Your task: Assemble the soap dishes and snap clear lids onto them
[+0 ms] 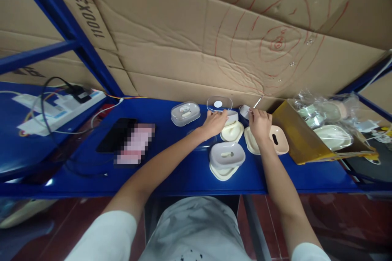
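My left hand (pixel 215 123) reaches to the back of the blue table, its visible fingers apart. They lie between a clear lid (pixel 226 107) with a round white sticker and a pale soap dish (pixel 232 118), at the dish's near side; exact contact is unclear. My right hand (pixel 260 124) is closed, its fingertips at a small white roll (pixel 244 111) with a thin white strip sticking up. Below my right wrist are a peach soap dish (pixel 283 140) and a cream tray (pixel 251 145). A cream tray (pixel 232 133) lies in front of the pale dish.
A lilac soap dish (pixel 227 160) sits on a cream tray near the front edge. A lidded dish (pixel 185 114) stands left. An open cardboard box (pixel 306 142) with bagged parts is right. A phone (pixel 136 142), cables and a power strip (pixel 61 112) lie left.
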Tool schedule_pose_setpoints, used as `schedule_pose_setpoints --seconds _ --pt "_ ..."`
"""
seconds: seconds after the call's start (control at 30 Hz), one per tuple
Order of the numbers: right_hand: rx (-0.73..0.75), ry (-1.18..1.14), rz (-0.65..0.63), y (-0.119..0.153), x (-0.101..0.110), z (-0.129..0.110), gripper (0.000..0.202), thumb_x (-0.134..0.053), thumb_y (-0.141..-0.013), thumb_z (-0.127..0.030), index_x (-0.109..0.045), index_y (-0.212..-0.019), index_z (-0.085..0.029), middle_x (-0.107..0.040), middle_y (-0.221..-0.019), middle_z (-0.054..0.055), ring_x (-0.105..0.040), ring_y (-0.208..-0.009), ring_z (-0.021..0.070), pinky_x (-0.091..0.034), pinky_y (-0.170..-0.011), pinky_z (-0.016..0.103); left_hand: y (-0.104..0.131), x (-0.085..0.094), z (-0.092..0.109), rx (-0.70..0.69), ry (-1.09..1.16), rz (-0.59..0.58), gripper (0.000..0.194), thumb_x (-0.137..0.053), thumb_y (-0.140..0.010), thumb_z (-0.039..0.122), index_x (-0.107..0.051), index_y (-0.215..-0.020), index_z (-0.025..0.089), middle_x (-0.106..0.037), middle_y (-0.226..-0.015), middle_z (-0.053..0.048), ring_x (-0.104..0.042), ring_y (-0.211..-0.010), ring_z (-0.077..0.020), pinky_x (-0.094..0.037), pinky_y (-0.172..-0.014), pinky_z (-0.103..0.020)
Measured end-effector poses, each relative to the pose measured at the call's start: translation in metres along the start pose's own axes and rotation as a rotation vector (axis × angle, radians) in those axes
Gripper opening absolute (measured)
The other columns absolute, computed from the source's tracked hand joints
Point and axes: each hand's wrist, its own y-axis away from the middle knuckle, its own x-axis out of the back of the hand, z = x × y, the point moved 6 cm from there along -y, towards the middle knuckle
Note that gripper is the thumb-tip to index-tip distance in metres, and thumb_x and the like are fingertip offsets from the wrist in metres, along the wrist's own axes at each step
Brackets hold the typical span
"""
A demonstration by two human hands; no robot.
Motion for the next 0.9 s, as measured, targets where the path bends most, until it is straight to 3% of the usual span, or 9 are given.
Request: schedule_pose_setpoints --seconds 0.1,0.2,0.3,0.4,0.47,0.6,0.73,0.9 --pt "0.086 -0.039 -0.011 0.002 -0.005 -0.009 0.040 -0.043 -0.103 -0.017 -0.071 -0.131 -0.017 -0.075 -0.128 0.018 -0.061 -0.119 0.0341 -0.037 -0.103 0.046 -0.001 0.006 0.001 -0.020 0.007 0.003 0.032 -0.034 -0.116 0.029 -0.058 -0.134 0.017 -0.078 -0.120 -0.014 -0.071 -0.117 -0.0327 -0.044 -0.102 -0.046" --pt "0.273 -0.141 -0.051 0.007 -0.009 -0.029 0.045 -0.048 -0.094 -0.007 -0.071 -0.131 -0.019 -0.074 -0.132 0.015 -0.060 -0.123 0.0334 -0.038 -0.103 0.045 -0.002 0.025 -0.009 -0.021 0.012 0.026 0.035 -0.035 -0.115 0.026 -0.060 -0.138 0.023 -0.075 -0.132 -0.011 -0.069 -0.125 -0.0289 -0.044 -0.104 -0.042" --pt "0.431 -0.229 -0.103 0.015 -0.015 -0.048 0.051 -0.051 -0.088 -0.002 -0.072 -0.131 -0.020 -0.074 -0.133 0.012 -0.061 -0.125 0.0318 -0.039 -0.104 0.044 0.005 0.051 -0.041 0.070 -0.009 0.072 0.034 -0.041 -0.112 0.022 -0.066 -0.134 0.024 -0.069 -0.143 -0.013 -0.060 -0.138 -0.0317 -0.040 -0.115 -0.047" --pt "0.487 -0.271 -0.129 0.020 -0.021 -0.057 0.052 -0.051 -0.088 -0.001 -0.072 -0.131 -0.021 -0.075 -0.133 0.011 -0.063 -0.126 0.0302 -0.042 -0.104 0.043 0.027 0.063 -0.085 0.225 -0.036 0.085 0.042 -0.069 -0.098 0.028 -0.065 -0.140 0.021 -0.061 -0.150 -0.021 -0.052 -0.145 -0.0441 -0.037 -0.119 -0.062" --pt "0.495 -0.296 -0.127 0.022 -0.023 -0.058 0.050 -0.051 -0.089 -0.002 -0.073 -0.130 -0.020 -0.075 -0.132 0.011 -0.064 -0.125 0.0307 -0.043 -0.103 0.044 0.046 0.061 -0.110 0.301 -0.030 0.069 0.062 -0.082 -0.087 0.028 -0.063 -0.145 0.019 -0.057 -0.154 -0.025 -0.050 -0.146 -0.0513 -0.037 -0.116 -0.071" --pt "0.486 -0.333 -0.108 0.021 -0.027 -0.056 0.047 -0.051 -0.091 -0.003 -0.074 -0.128 -0.020 -0.075 -0.132 0.012 -0.065 -0.124 0.0315 -0.044 -0.103 0.046 0.074 0.050 -0.137 0.325 0.061 0.089 0.066 -0.073 -0.096 0.037 -0.053 -0.158 0.027 -0.047 -0.169 -0.017 -0.042 -0.157 -0.0415 -0.035 -0.123 -0.065" --pt "0.485 -0.358 -0.104 0.020 -0.029 -0.051 0.043 -0.050 -0.094 -0.006 -0.074 -0.128 -0.021 -0.076 -0.129 0.012 -0.067 -0.123 0.0314 -0.046 -0.101 0.047 0.079 0.044 -0.148 0.338 0.241 0.137 0.062 -0.057 -0.105 0.052 -0.052 -0.161 0.026 -0.054 -0.166 -0.013 -0.047 -0.155 -0.0344 -0.034 -0.127 -0.056" --pt "0.476 -0.368 -0.072 0.022 -0.020 -0.055 0.037 -0.050 -0.103 -0.016 -0.072 -0.132 -0.021 -0.073 -0.138 0.015 -0.065 -0.129 0.0345 -0.047 -0.104 0.053 0.073 0.039 -0.148 0.363 0.508 0.254 0.059 -0.058 -0.102 0.052 -0.061 -0.154 0.023 -0.057 -0.162 -0.013 -0.050 -0.152 -0.0335 -0.033 -0.129 -0.053"
